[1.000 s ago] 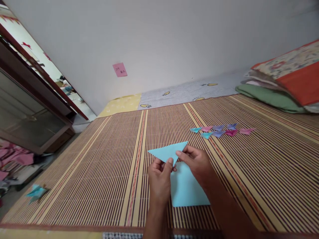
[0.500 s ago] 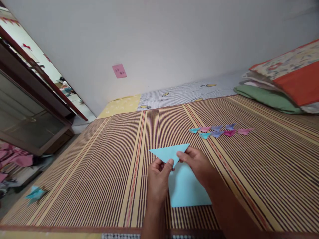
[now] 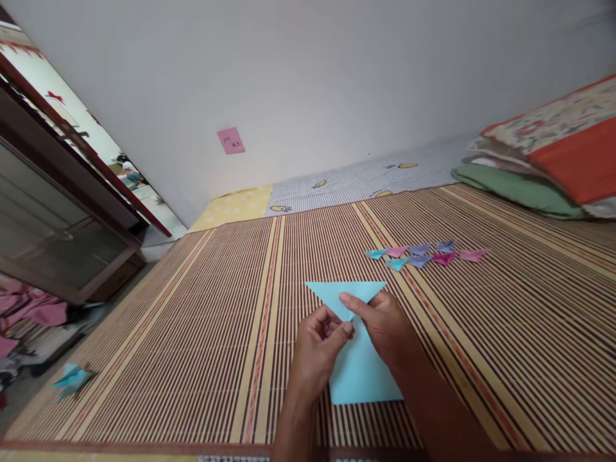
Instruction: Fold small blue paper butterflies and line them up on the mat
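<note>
A light blue paper folded into a triangle is held up with its point downward and its long edge at the top. My left hand pinches it at the lower point, thumb and fingers closed. My right hand grips its right side, thumb on the front face and fingers behind. Under my hands lies a flat light blue sheet on the striped mat; my right hand and forearm hide part of it.
Several small folded paper pieces in blue, pink and purple, such as a magenta one, lie in two rows ahead. A crumpled-looking blue folded paper sits at far left. Folded bedding is stacked at right, and a pink note hangs on the wall.
The folded triangle has shifted right and its top edge is now nearly level. My left hand has moved right and slightly down to its lower point.
</note>
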{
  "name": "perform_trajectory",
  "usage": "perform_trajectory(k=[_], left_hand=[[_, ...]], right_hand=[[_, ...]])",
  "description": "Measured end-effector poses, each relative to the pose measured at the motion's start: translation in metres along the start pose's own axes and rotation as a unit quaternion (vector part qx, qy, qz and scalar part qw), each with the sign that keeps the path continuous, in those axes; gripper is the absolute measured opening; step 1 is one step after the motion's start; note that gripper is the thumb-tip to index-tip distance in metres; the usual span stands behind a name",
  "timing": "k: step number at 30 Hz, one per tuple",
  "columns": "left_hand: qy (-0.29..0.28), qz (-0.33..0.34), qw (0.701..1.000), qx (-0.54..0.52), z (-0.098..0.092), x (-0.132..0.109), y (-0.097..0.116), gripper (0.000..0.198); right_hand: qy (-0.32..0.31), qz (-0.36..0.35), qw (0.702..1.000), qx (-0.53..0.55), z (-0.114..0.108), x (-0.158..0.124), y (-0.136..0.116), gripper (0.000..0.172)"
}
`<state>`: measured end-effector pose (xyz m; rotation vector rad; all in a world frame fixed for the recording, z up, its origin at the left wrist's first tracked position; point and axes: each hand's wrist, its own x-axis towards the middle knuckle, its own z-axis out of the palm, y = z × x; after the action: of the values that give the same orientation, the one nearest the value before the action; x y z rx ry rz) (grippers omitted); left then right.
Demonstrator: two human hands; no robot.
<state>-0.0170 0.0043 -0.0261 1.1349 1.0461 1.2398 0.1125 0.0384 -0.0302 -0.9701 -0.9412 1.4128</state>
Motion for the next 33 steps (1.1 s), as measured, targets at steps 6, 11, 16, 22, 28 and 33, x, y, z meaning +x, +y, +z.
perform_trajectory(k=[6, 11, 16, 22, 28, 33], left_hand=[[0.042, 0.003, 0.999, -0.033, -0.001, 0.003, -0.001, 0.027], [0.069, 0.037, 0.997, -0.021, -0.002, 0.004, 0.000, 0.021], [0.052, 0.052, 0.997, -0.021, -0.019, 0.001, 0.010, 0.018], [-0.087, -0.006, 0.993, -0.083, -0.037, 0.017, 0.021, 0.015], [-0.177, -0.048, 0.981, -0.063, -0.029, 0.035, 0.031, 0.019], [-0.152, -0.051, 0.983, -0.090, -0.024, 0.029, 0.011, 0.022]], right_hand=[[-0.042, -0.019, 0.998, -0.033, 0.002, 0.004, 0.002, 0.029], [-0.097, -0.063, 0.992, -0.040, -0.001, 0.005, -0.003, 0.026], [-0.172, -0.067, 0.982, -0.031, -0.026, 0.005, -0.026, 0.042], [-0.123, -0.099, 0.986, -0.058, -0.038, 0.007, -0.039, 0.036], [-0.117, -0.110, 0.984, -0.078, -0.029, 0.005, -0.040, 0.023], [-0.128, -0.094, 0.984, -0.073, -0.027, 0.003, -0.040, 0.018]])
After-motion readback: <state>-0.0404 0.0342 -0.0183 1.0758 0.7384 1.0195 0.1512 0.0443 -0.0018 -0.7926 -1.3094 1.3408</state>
